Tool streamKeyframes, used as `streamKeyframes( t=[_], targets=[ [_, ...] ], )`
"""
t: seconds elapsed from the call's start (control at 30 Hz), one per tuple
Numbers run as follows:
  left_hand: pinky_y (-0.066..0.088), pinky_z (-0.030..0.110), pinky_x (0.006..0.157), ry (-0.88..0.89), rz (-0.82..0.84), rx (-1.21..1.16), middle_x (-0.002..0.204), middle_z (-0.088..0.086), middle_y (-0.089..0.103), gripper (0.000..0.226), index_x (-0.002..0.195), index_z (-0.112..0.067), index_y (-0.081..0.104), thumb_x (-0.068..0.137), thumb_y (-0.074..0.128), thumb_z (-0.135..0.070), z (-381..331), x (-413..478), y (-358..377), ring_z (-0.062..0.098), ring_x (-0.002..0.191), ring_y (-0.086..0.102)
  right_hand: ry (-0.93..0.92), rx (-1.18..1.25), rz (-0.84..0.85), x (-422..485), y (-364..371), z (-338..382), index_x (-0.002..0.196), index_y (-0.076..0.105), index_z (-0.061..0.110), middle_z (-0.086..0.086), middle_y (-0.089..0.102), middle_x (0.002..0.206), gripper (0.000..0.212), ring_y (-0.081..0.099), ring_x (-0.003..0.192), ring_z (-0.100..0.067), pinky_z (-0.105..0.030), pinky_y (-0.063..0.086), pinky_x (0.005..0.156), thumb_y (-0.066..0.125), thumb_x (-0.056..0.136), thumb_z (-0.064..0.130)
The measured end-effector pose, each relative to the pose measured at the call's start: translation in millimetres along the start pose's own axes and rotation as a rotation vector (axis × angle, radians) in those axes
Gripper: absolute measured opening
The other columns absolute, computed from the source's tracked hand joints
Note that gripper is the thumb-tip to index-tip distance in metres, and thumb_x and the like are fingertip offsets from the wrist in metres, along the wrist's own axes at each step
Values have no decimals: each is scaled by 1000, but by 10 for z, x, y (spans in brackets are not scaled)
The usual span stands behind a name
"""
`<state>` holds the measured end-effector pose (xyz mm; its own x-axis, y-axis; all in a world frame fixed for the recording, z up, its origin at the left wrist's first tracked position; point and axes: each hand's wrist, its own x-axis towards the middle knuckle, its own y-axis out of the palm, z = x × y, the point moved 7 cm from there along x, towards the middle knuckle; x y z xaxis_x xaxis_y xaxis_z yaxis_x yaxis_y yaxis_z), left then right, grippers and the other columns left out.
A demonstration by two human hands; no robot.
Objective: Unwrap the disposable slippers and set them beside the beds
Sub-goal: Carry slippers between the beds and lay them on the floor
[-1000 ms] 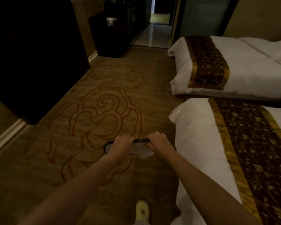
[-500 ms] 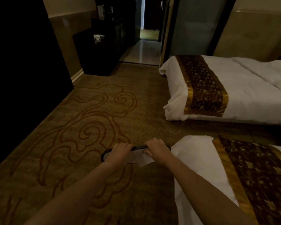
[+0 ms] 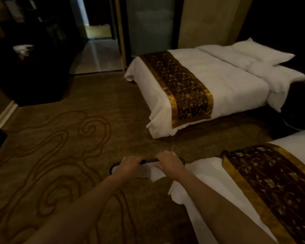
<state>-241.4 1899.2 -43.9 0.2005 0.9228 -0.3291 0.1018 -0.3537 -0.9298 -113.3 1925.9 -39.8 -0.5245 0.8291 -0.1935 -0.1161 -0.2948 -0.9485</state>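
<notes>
Both the left hand [image 3: 128,167] and right hand [image 3: 169,163] grip the wrapped slippers [image 3: 149,170] above the carpet [image 3: 60,147], beside the near bed [image 3: 209,173].

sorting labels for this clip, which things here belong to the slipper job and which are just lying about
Part of the job:
- slipper pack, gripped by left hand and right hand
- near bed
- far bed

Just there:
- pillow
- dark cabinet with a white item on it
- patterned carpet
</notes>
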Motion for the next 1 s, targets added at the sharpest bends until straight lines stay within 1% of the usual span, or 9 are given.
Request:
streamKeyframes(
  t=[0.13,0.3,0.4,0.47,0.57,0.67,0.77,0.9,1.0],
  targets=[
    [35,33,104,131,30,8,136,5,52,40,133,-18,45,94,47,-20,-174,872,-170,24,125,48,146,34,9,362,-181,-634,123,51,12,-8,54,128,37,45,121,-25,-36,31,103,42,97,36],
    [34,35,107,189,81,-31,137,8,52,41,131,-17,48,91,53,-22,-424,2000,-249,26,127,48,276,46,21,945,-255,-1538,121,52,12,-8,55,127,36,45,121,-25,-35,31,102,43,96,37],
    [37,34,107,193,82,-86,134,7,56,35,128,-19,52,94,46,-24,-538,2743,-335,25,123,51,323,79,32,1379,-362,-2095,118,53,13,-8,55,125,34,46,119,-25,-36,31,103,44,96,37],
    [37,33,106,201,97,-103,133,5,57,34,129,-20,52,96,42,-20,-629,3227,-428,23,122,52,343,93,40,1660,-469,-2459,117,53,13,-7,56,123,32,46,119,-25,-37,31,102,44,96,35],
    [43,34,103,227,118,-131,129,7,59,33,127,-17,53,98,39,-15,-823,3911,-598,24,117,56,375,84,44,1999,-681,-2994,116,53,14,-7,55,124,31,45,120,-24,-37,31,102,45,96,35],
    [46,37,102,242,191,-199,128,10,60,32,127,-14,52,98,38,-14,-1020,4470,-727,27,115,57,399,64,67,2267,-890,-3474,120,52,15,-6,54,127,34,44,121,-24,-37,31,102,44,96,37],
    [48,41,96,326,302,-210,126,13,60,32,128,-13,49,98,39,-18,-1239,4990,-785,29,110,58,430,31,113,2498,-1023,-3924,123,51,14,-6,53,129,36,43,123,-24,-38,31,104,44,96,37],
    [48,39,93,488,379,-120,132,12,56,44,142,-17,36,99,39,-25,-1691,5733,-840,29,113,57,480,27,137,2723,-1099,-4588,124,51,14,-6,53,129,36,44,123,-24,-38,31,103,44,96,36],
    [49,41,86,589,467,-70,124,14,60,44,142,-16,37,99,37,-28,-2119,6269,-749,31,105,60,522,-18,162,2818,-1114,-5153,124,50,14,-6,53,129,36,43,123,-24,-39,29,103,45,96,36]
  ],
)
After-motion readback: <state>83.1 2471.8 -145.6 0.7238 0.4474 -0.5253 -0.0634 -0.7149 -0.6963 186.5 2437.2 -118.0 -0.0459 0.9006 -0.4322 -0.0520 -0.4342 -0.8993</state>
